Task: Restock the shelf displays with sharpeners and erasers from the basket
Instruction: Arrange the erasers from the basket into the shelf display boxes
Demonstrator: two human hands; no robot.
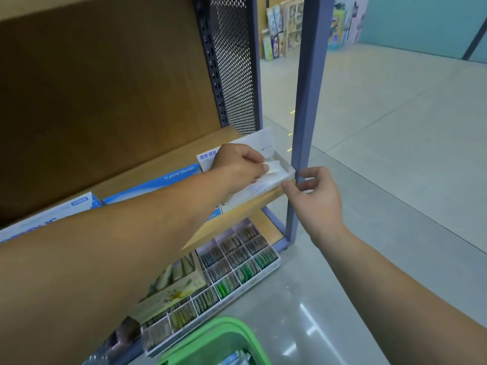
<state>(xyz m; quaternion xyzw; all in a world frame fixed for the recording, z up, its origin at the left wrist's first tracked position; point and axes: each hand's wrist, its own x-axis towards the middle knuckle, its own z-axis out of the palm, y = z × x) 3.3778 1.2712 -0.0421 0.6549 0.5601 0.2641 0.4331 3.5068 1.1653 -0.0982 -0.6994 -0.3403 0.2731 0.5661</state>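
Note:
A white display box [286, 169] stands at the right end of the wooden shelf [168, 164], beside the purple post. My left hand [238, 167] reaches into it and pinches a small white wrapped eraser [272, 165] over the box. My right hand [315, 198] holds the box's front right corner with thumb and curled fingers. The green basket [224, 341] sits on the floor at the bottom, with some packets just visible inside it.
Blue "Plastic Eraser" boxes [168, 180] line the shelf to the left. A lower shelf carries a white divided tray [237, 270] of coloured items and a tan box [171, 288]. The purple shelf post [305, 106] rises right of the box. Tiled floor [395, 127] stretches right.

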